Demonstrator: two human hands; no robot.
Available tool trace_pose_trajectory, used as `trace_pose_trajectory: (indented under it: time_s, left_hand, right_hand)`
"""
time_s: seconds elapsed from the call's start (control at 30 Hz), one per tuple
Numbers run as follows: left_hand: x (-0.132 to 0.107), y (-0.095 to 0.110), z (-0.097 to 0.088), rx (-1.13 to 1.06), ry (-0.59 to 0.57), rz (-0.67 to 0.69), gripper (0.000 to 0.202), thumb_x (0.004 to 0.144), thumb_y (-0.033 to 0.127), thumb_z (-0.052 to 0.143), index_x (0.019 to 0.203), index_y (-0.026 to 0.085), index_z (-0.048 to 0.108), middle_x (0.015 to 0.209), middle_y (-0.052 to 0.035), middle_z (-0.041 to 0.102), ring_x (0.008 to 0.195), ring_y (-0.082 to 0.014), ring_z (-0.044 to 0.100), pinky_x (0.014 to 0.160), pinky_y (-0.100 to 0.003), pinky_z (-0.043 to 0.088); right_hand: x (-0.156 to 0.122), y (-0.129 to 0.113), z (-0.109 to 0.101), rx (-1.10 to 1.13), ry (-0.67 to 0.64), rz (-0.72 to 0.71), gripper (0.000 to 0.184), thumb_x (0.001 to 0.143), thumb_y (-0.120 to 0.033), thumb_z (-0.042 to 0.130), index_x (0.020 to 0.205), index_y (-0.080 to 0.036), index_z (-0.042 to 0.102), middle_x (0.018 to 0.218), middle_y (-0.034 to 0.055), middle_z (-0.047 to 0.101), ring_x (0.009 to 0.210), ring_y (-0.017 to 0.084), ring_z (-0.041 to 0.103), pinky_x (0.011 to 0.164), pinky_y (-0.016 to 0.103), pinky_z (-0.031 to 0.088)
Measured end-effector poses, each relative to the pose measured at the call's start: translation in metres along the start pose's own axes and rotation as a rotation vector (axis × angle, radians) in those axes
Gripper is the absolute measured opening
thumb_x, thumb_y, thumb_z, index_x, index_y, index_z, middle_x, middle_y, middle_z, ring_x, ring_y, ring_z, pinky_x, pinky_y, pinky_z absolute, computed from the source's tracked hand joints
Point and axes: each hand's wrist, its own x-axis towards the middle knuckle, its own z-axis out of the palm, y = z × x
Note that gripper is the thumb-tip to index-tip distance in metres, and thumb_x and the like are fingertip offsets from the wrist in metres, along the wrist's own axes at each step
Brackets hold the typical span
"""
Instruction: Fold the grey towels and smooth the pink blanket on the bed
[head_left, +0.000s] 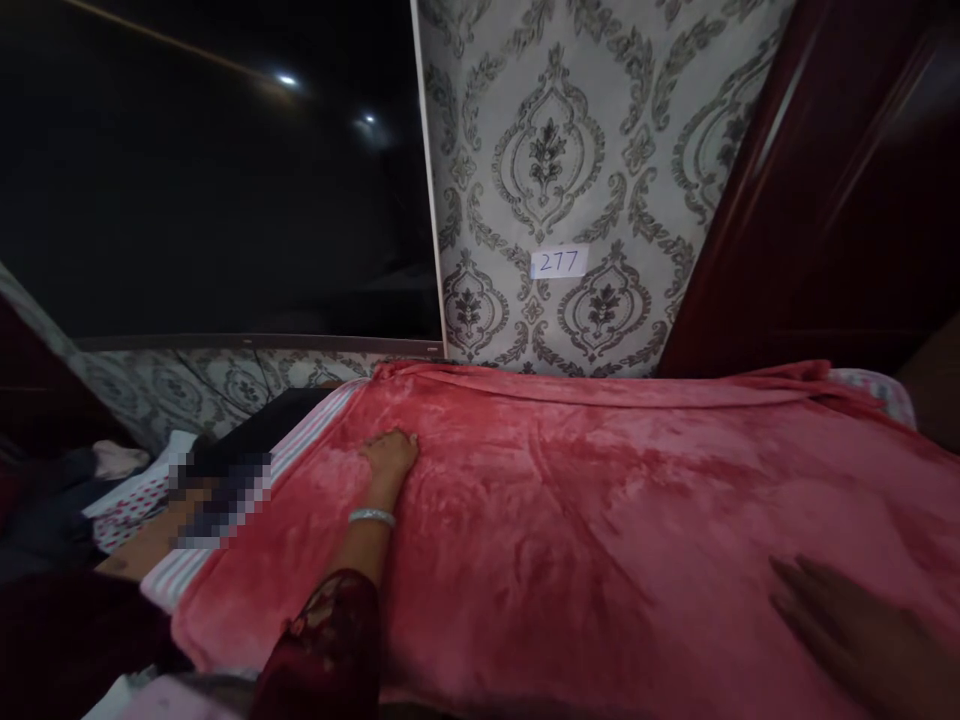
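Observation:
A red plush blanket [585,500] is spread over a bed. My left hand [390,452] rests flat on its far left part with the fingers stretched out; a silver bangle sits on the wrist and a dark red lace sleeve covers the arm. Down at the lower right corner, my right hand [840,620] lies flat on the blanket, fingers spread, in shadow. Neither hand holds anything.
A striped pink sheet [300,445] shows beside the blanket's left edge. Clothes [127,480] lie in a heap at the left. Patterned wallpaper with a tag reading 277 [559,263] stands behind, a dark screen [217,170] at the left, a dark wooden panel [840,190] at the right.

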Motion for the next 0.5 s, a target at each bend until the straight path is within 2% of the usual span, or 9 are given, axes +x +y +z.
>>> trace_pose_trajectory:
  time_s: [0.1, 0.13, 0.2, 0.3, 0.37, 0.5]
  left_hand:
    - [0.0, 0.009, 0.003, 0.02, 0.075, -0.005, 0.055, 0.091, 0.041, 0.038, 0.123, 0.004, 0.065, 0.127, -0.0312, 0.061, 0.122, -0.0446, 0.055, 0.099, -0.062, 0.038]
    - [0.0, 0.01, 0.004, 0.026, 0.106, -0.004, 0.056, 0.091, 0.04, 0.037, 0.124, 0.003, 0.063, 0.13, -0.0316, 0.059, 0.124, -0.0459, 0.053, 0.099, -0.062, 0.037]
    - [-0.002, 0.011, 0.005, 0.031, 0.149, 0.004, 0.056, 0.091, 0.04, 0.036, 0.125, 0.005, 0.062, 0.133, -0.0305, 0.056, 0.126, -0.0477, 0.049, 0.098, -0.062, 0.037]
    - [-0.002, 0.009, 0.006, 0.022, 0.147, 0.043, 0.054, 0.091, 0.041, 0.036, 0.125, 0.008, 0.062, 0.131, -0.0267, 0.057, 0.125, -0.045, 0.05, 0.096, -0.06, 0.04]
    - [0.0, 0.008, 0.007, 0.012, 0.141, 0.066, 0.054, 0.091, 0.04, 0.035, 0.125, 0.008, 0.062, 0.13, -0.0251, 0.057, 0.124, -0.0422, 0.05, 0.096, -0.058, 0.041]
    - [0.006, 0.007, 0.01, -0.012, 0.123, 0.076, 0.055, 0.092, 0.041, 0.033, 0.127, 0.009, 0.06, 0.131, -0.0233, 0.056, 0.124, -0.0401, 0.048, 0.098, -0.058, 0.04]
  right_hand:
    - [0.056, -0.034, 0.0, 0.215, -0.113, -0.002, 0.069, 0.087, -0.058, 0.026, 0.149, -0.037, 0.049, 0.12, 0.0169, 0.07, 0.113, 0.039, 0.064, 0.102, 0.061, 0.049]
    - [0.079, -0.053, 0.0, 0.29, -0.176, 0.006, 0.065, 0.089, -0.057, 0.028, 0.141, -0.034, 0.059, 0.123, 0.0151, 0.07, 0.115, 0.037, 0.064, 0.105, 0.057, 0.049]
    - [0.124, -0.097, 0.003, 0.443, -0.315, -0.008, 0.06, 0.089, -0.053, 0.033, 0.129, -0.026, 0.069, 0.122, 0.0134, 0.071, 0.115, 0.035, 0.065, 0.103, 0.053, 0.051]
    - [0.183, -0.161, 0.018, 0.64, -0.383, -0.075, 0.051, 0.088, -0.039, 0.039, 0.123, -0.022, 0.071, 0.126, 0.0101, 0.07, 0.117, 0.032, 0.064, 0.101, 0.048, 0.052]
    - [0.216, -0.195, 0.034, 0.662, -0.38, -0.117, 0.045, 0.088, -0.032, 0.043, 0.12, -0.019, 0.073, 0.122, 0.0104, 0.072, 0.113, 0.029, 0.066, 0.098, 0.046, 0.053]
    - [0.277, -0.234, 0.063, 0.508, -0.465, -0.222, 0.042, 0.087, -0.019, 0.048, 0.123, -0.016, 0.071, 0.115, 0.008, 0.075, 0.1, 0.023, 0.07, 0.089, 0.038, 0.056]
